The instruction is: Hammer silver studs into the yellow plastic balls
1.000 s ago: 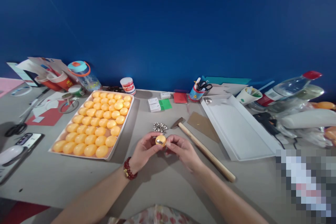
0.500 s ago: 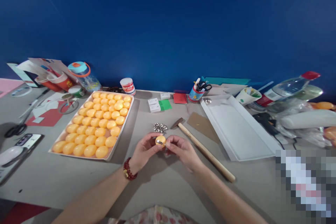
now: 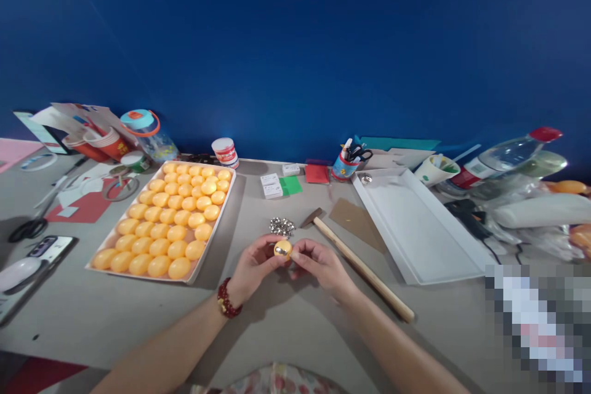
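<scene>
My left hand [image 3: 257, 263], with a dark red bead bracelet at the wrist, grips an orange table tennis ball [image 3: 287, 244] between thumb and fingers. A shiny silver metal piece [image 3: 281, 252] shows on the side of the ball that faces me. My right hand [image 3: 319, 263] pinches at the ball's right edge with thumb and forefinger; anything small between those fingertips is hidden. Just beyond my hands lies a heap of small silver metal pieces [image 3: 282, 226]. To the right, a hammer [image 3: 362, 268] with a wooden handle rests on the table.
At left, a shallow box [image 3: 191, 274] holds rows of orange balls. A white tray [image 3: 427, 240] lies right, with a silver item [image 3: 365, 178] in its far corner. Small white boxes [image 3: 271, 186], a pen cup [image 3: 344, 167] and a plastic bottle [image 3: 503, 157] stand toward the blue wall.
</scene>
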A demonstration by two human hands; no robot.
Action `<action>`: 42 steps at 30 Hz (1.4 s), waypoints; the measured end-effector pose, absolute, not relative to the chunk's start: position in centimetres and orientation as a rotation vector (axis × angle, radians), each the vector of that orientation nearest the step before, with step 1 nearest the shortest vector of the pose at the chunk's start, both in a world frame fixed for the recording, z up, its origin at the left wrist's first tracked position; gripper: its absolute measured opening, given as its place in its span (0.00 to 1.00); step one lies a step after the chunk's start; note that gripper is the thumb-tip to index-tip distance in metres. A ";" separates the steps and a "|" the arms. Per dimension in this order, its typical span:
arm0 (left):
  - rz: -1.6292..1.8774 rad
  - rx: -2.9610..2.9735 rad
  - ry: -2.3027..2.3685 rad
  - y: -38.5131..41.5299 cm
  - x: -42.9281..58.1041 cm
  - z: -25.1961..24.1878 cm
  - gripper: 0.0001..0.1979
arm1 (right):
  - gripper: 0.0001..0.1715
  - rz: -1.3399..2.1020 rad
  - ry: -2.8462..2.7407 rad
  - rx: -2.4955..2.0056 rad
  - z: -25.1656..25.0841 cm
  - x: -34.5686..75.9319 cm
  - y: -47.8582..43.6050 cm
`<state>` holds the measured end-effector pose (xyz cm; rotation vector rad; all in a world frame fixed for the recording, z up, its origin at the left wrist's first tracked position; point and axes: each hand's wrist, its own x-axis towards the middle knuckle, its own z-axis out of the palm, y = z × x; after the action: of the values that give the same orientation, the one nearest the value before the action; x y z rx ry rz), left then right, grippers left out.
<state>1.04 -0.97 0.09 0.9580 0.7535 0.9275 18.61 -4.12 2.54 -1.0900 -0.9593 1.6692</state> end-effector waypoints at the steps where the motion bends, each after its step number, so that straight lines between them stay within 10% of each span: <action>1: 0.925 0.960 0.754 -0.9 1.1 0.1 0.17 | 0.21 1.666 -0.957 -1.094 2.5 18.6 -4.1; 42: 0.940 0.994 0.770 -1.0 1.1 -0.3 0.18 | 0.23 1.579 -0.972 -1.164 1.6 18.3 -4.2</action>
<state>1.09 -1.02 -0.29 0.9938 0.7699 0.9404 18.29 -4.22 1.63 -1.1641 -0.9723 1.5786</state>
